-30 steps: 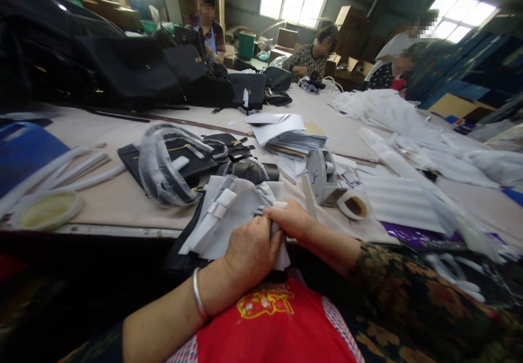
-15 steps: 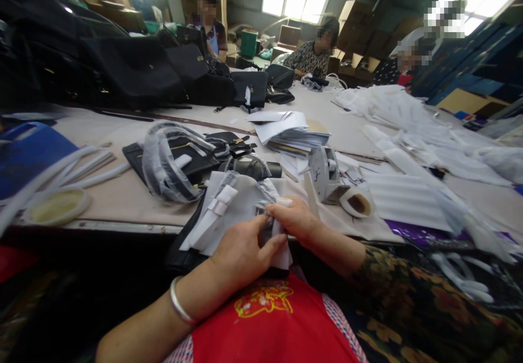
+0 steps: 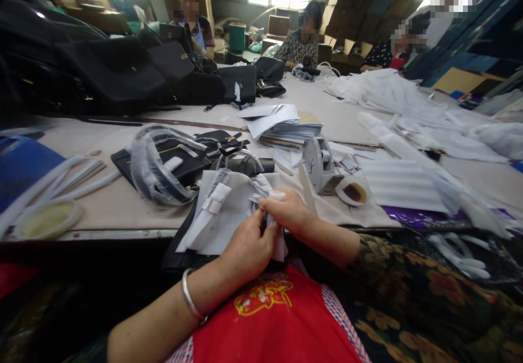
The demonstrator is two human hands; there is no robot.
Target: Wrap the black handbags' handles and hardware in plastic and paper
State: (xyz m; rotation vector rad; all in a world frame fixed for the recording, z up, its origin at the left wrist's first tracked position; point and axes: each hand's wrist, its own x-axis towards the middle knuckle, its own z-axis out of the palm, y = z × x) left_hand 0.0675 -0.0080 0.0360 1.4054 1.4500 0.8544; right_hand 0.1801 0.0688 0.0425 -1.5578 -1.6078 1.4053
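My left hand (image 3: 249, 248) and my right hand (image 3: 286, 213) meet at the table's near edge over a black handbag (image 3: 180, 254) covered in white wrapping paper (image 3: 229, 210). Both hands are closed, pinching the crumpled white paper around a dark part of the bag. A silver bangle (image 3: 190, 300) sits on my left wrist. A paper-wrapped strap (image 3: 210, 207) lies across the bag just left of my hands.
Another black bag with plastic-wrapped handles (image 3: 163, 161) lies beyond. A tape dispenser (image 3: 321, 169) and a tape roll (image 3: 353, 191) stand right of my hands, a paper stack (image 3: 281, 126) behind. White foam sheets (image 3: 400, 188) cover the right side. Black bags (image 3: 122, 74) pile far left. Several people sit across the table.
My left hand opened its fingers half a second ago and has closed again on the paper. The view has shifted slightly; my right hand stayed pinched on the wrapping.
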